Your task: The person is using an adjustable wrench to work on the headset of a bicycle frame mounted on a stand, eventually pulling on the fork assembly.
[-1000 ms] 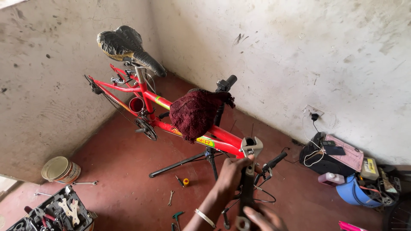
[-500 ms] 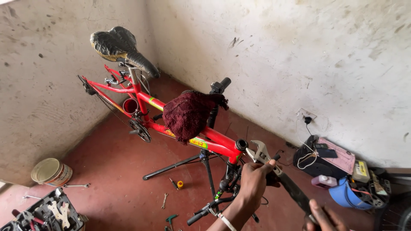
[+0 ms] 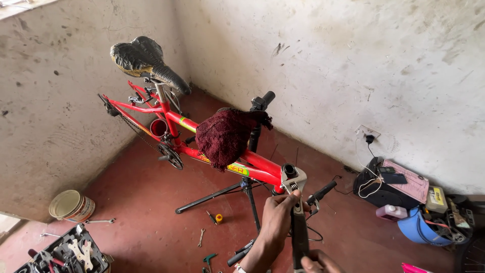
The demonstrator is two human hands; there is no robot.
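head view: a red bike frame (image 3: pixel 212 151) hangs clamped on a black stand (image 3: pixel 250 189), its long axis running from 10 o'clock, where the saddle (image 3: pixel 146 60) sits, down to 4 o'clock, where the open head tube (image 3: pixel 289 171) ends. a dark red rag (image 3: pixel 225 136) drapes over the top tube.

an adjustable wrench (image 3: pixel 297 212) stands nearly upright in the lower middle of the view. its long axis runs 12 to 6 o'clock, silver head at 12, black handle toward 6. the head lies against the head tube end, just at 5 o'clock from the tube's opening; whether the wrench's mouth bites on anything cannot be told.

the left hand (image 3: pixel 277 217) is clenched around the wrench's upper shaft just below the head, fingers (image 3: pixel 289 200) wrapped over it from the 9 o'clock side, so the head juts out above the fist at 12. the right hand (image 3: pixel 319 262) is at the bottom edge, grasping the handle's lower end; it is partly cut off by the frame edge.

a handlebar grip (image 3: pixel 322 191) pokes out at 3 o'clock from the left hand. on the red floor (image 3: pixel 141 222), a tool tray (image 3: pixel 65 255) sits at 8 o'clock, a paint tin (image 3: pixel 70 205) just above it, and loose spanners (image 3: pixel 201 236) lie at 9 o'clock from the hands. bags and a blue tub (image 3: pixel 422 230) rest by the wall at 3 o'clock.
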